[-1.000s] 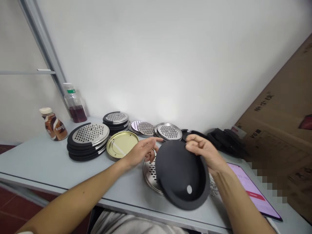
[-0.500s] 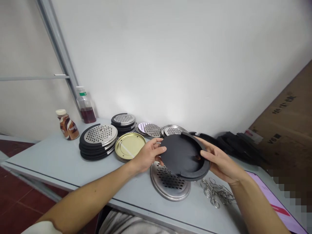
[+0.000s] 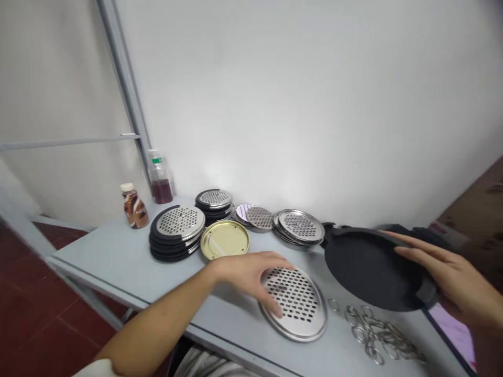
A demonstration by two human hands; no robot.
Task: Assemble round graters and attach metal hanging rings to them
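- When working over the grey table with one hand loaded, probably best to reach low and level with the other, settling thumb and fingers on opposite edges before taking any weight.
- Hold the black cover by its rim alone, hollow unobstructed; gripped at its three o'clock edge by the right hand, tilted and raised off the table, well apart from the left hand.
- Place the stack of black-rimmed discs at ten o'clock from the perforated disc, well apart from both hands.
- Find that same perforated disc lying flat between the hands, at eight o'clock from the black cover. Note the left hand at its ten o'clock edge, thumb and fingers spread wide, gripping nothing (touching or just above, impossible to tell through the blur). Better to take it by the rim than across the holes.
- See the gold lid between ten and eleven o'clock from the perforated disc, near the left wrist.
- Mind the loose metal rings at four o'clock, easy to catch with a low sleeve or rim.
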